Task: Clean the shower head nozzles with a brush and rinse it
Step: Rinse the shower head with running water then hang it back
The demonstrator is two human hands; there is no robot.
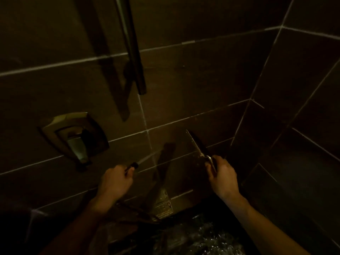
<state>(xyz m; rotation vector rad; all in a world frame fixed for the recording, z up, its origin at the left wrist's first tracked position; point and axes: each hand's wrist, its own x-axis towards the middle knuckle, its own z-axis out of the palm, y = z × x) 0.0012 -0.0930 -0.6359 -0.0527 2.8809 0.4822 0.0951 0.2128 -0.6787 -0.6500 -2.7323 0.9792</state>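
The shower is very dark. My right hand (pixel 222 178) is closed around the shiny handle of a thin, flat shower head (pixel 196 143). It is seen edge-on, and its dark face points up and left toward the tiled wall. My left hand (pixel 115 181) grips the dark handle of what looks like the brush (pixel 133 165). A slim pale streak runs from its tip up and to the right, and I cannot tell whether that is the brush end or water. The two hands are apart, roughly level. The nozzles are hidden.
A metal mixer valve with a lever (pixel 77 138) sits on the wall to the left of my left hand. A vertical rail (pixel 132 52) hangs above. A shiny metal plate (pixel 162 205) lies low between my arms. Wet floor (pixel 193 236) glistens below. A tiled side wall (pixel 294 107) closes the right.
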